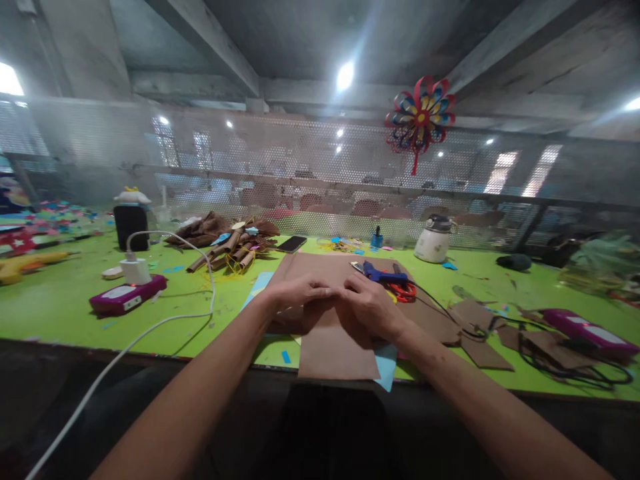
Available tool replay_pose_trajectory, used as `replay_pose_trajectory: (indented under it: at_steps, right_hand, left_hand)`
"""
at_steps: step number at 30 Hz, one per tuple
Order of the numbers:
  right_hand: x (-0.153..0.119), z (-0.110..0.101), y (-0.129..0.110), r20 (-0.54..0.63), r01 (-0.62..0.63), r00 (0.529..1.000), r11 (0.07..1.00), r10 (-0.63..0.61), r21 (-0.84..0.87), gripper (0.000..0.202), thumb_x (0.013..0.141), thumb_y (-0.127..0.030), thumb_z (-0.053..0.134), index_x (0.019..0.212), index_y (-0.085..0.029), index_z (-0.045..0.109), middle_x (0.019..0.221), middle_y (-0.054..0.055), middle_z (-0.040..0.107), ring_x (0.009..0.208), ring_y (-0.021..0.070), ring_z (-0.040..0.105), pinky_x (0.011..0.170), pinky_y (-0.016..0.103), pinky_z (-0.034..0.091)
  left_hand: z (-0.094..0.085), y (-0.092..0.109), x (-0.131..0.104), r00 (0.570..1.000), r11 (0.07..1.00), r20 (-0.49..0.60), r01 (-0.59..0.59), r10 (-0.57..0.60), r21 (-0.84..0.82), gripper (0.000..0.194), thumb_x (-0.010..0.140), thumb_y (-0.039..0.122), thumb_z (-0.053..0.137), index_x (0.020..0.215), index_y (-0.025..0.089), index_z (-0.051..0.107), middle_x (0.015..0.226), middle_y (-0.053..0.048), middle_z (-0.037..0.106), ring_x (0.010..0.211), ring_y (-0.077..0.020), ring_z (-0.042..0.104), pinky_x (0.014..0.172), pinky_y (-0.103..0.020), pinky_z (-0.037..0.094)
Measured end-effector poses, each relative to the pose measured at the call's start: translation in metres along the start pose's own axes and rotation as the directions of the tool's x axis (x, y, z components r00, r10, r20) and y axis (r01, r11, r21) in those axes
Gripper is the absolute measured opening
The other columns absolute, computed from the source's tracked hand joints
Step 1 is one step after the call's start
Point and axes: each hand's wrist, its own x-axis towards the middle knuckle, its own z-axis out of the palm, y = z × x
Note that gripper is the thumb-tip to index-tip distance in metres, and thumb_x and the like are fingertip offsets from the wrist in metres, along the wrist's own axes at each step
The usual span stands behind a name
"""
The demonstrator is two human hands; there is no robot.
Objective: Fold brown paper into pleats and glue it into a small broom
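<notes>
Brown paper lies at the table's front edge, its near end reaching past the edge over a light blue sheet. At its upper part my left hand and my right hand meet, fingertips nearly touching. Both hands have their fingers bent together on the paper, pinching or pressing it. Just beyond my right hand lie a blue glue gun and red-handled scissors on more brown paper.
Purple power strips lie left and right, with a white cable and black cords. Rolled brown paper, a phone and a white jug stand or lie farther back. Brown scraps cover the right.
</notes>
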Motion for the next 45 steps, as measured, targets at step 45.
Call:
replay_pose_trajectory:
  at_steps: [45]
  right_hand:
    - [0.005, -0.008, 0.015, 0.134, -0.438, 0.869, 0.615, 0.476, 0.656, 0.018, 0.081, -0.030, 0.057, 0.078, -0.015, 0.067, 0.073, 0.003, 0.067, 0.068, 0.0147, 0.057, 0.062, 0.024, 0.041]
  left_hand:
    - [0.006, 0.023, -0.006, 0.991, 0.943, -0.099, -0.052, 0.089, 0.328, 0.035, 0.095, 0.037, 0.032, 0.105, 0.017, 0.059, 0.099, -0.007, 0.065, 0.087, -0.0185, 0.055, 0.077, -0.028, 0.040]
